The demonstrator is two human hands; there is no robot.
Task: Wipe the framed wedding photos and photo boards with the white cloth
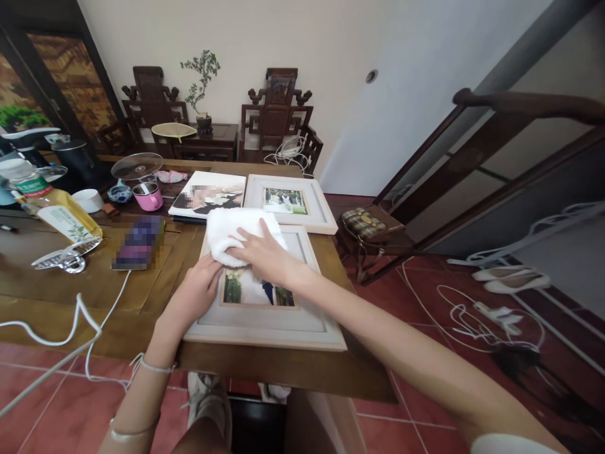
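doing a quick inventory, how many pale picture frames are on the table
2: the near frame under the white cloth, left hand and right hand; the far frame just behind it.

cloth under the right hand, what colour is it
The cloth is plain white, seen in the head view, the only one.

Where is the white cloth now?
In the head view, left of centre, the white cloth lies under the right hand, on the nearer picture frame.
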